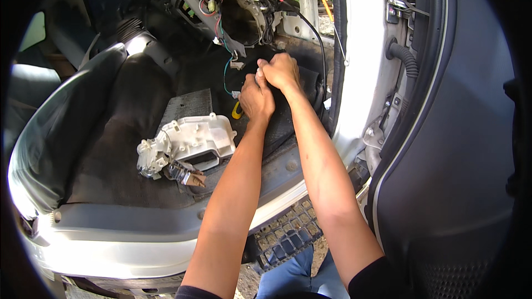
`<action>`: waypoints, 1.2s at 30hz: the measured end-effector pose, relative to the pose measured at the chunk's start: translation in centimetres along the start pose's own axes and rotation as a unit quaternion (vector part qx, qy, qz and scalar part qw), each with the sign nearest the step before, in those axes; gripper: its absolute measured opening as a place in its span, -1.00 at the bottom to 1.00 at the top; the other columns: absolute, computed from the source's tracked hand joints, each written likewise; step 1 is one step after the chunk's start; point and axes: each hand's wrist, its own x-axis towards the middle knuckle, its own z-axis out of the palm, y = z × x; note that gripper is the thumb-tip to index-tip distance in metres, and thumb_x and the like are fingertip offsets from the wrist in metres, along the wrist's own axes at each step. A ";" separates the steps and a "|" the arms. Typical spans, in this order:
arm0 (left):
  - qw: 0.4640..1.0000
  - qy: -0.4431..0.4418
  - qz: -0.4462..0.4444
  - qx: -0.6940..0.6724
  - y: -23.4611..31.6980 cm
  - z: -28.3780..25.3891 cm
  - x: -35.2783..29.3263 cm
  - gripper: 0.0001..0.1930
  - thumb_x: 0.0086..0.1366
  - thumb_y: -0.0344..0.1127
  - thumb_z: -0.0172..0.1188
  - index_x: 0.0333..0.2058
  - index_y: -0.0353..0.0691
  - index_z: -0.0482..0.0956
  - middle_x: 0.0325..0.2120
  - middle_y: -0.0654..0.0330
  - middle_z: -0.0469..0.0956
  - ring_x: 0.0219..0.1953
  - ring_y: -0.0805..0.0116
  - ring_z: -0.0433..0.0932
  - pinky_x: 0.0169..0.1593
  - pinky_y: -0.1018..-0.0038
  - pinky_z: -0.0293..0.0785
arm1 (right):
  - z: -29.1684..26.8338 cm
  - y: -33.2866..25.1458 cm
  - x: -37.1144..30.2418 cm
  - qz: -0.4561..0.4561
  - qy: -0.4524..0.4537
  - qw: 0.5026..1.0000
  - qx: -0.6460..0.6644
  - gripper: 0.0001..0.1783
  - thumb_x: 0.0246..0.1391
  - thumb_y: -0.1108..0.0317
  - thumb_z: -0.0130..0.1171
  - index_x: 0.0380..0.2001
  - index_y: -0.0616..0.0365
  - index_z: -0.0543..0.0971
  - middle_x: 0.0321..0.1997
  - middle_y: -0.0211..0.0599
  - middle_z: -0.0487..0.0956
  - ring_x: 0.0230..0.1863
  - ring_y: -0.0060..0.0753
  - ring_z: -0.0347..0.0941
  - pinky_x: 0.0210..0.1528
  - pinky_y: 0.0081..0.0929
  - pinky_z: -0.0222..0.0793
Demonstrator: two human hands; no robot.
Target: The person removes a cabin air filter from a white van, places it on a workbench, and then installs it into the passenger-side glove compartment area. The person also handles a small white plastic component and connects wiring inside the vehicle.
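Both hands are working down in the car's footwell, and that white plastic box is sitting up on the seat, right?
Not quite. The head view shows both hands, left and right, in the footwell, but the white box lies on the dark floor mat, not on the seat.

No packages, labels, signs or screens show anywhere in this stripped car footwell. Nothing of that kind sits on the seat or the door either.
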 end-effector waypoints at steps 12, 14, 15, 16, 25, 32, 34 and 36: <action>0.988 -0.044 -0.145 0.017 1.2 -1.7 0.6 -0.25 0.51 0.19 -0.37 -0.24 -0.29 0.73 -0.24 -0.26 0.66 -0.09 -0.28 0.63 0.01 -0.06 0.48 | 1.7 2.4 0.8 -0.114 -0.014 0.992 0.058 -0.60 0.11 0.06 0.35 -0.48 0.23 0.64 -0.44 0.01 0.66 -0.31 0.04 0.64 -0.21 -0.13 0.48; 0.982 -0.046 -0.184 -0.013 0.9 -1.7 0.9 -0.26 0.50 0.20 -0.34 -0.19 -0.31 0.72 -0.18 -0.27 0.65 -0.03 -0.27 0.60 0.06 -0.05 0.45 | 1.9 2.9 1.1 -0.144 -0.035 0.986 0.077 -0.63 0.15 0.10 0.34 -0.46 0.25 0.63 -0.47 -0.03 0.65 -0.39 -0.09 0.62 -0.28 -0.18 0.45; 0.977 -0.050 -0.205 -0.027 0.8 -1.7 1.0 -0.26 0.49 0.21 -0.33 -0.16 -0.33 0.72 -0.14 -0.27 0.64 0.00 -0.27 0.59 0.09 -0.05 0.43 | 1.9 3.2 1.1 -0.162 -0.049 0.980 0.104 -0.68 0.17 0.16 0.33 -0.42 0.25 0.64 -0.48 -0.07 0.65 -0.42 -0.22 0.59 -0.31 -0.26 0.43; 0.967 -0.080 -0.234 -0.067 0.7 -1.8 1.2 -0.26 0.47 0.21 -0.29 -0.11 -0.36 0.69 -0.08 -0.28 0.62 0.07 -0.27 0.56 0.14 -0.03 0.40 | 2.0 3.4 1.2 -0.170 -0.068 0.975 0.127 -0.70 0.18 0.19 0.32 -0.40 0.25 0.65 -0.48 -0.09 0.65 -0.43 -0.27 0.57 -0.32 -0.29 0.43; 0.995 0.046 -0.088 0.013 1.4 -2.5 -0.5 -0.36 0.51 0.10 -0.26 -0.32 -0.23 0.74 -0.40 -0.18 0.68 -0.26 -0.24 0.66 -0.10 -0.03 0.53 | 0.0 1.8 -0.6 -0.119 -0.017 0.990 0.075 -0.63 0.13 0.08 0.36 -0.37 0.24 0.72 -0.40 -0.01 0.70 -0.27 -0.10 0.69 -0.16 -0.27 0.51; 0.995 -0.002 -0.094 0.021 1.4 -2.2 -0.2 -0.37 0.51 0.08 -0.24 -0.33 -0.26 0.74 -0.40 -0.20 0.67 -0.26 -0.25 0.67 -0.12 -0.01 0.55 | 0.1 1.7 -1.0 -0.135 0.013 0.989 0.061 -0.66 0.14 0.15 0.37 -0.44 0.28 0.70 -0.53 -0.10 0.67 -0.50 -0.27 0.60 -0.32 -0.29 0.47; 0.992 -0.013 -0.129 0.006 1.2 -2.0 0.1 -0.34 0.50 0.09 -0.24 -0.33 -0.30 0.75 -0.38 -0.24 0.67 -0.23 -0.27 0.66 -0.09 -0.01 0.54 | 0.4 2.1 -0.7 -0.162 -0.004 0.982 0.094 -0.75 0.18 0.27 0.33 -0.40 0.28 0.69 -0.57 -0.21 0.65 -0.53 -0.50 0.52 -0.35 -0.40 0.43; 0.987 -0.008 -0.158 -0.012 1.1 -1.9 0.2 -0.34 0.50 0.09 -0.24 -0.33 -0.31 0.75 -0.38 -0.23 0.67 -0.23 -0.27 0.66 -0.09 -0.01 0.54 | 0.8 2.3 -0.4 -0.189 -0.018 0.975 0.117 -0.77 0.18 0.27 0.33 -0.38 0.26 0.70 -0.54 -0.22 0.66 -0.50 -0.51 0.53 -0.33 -0.42 0.44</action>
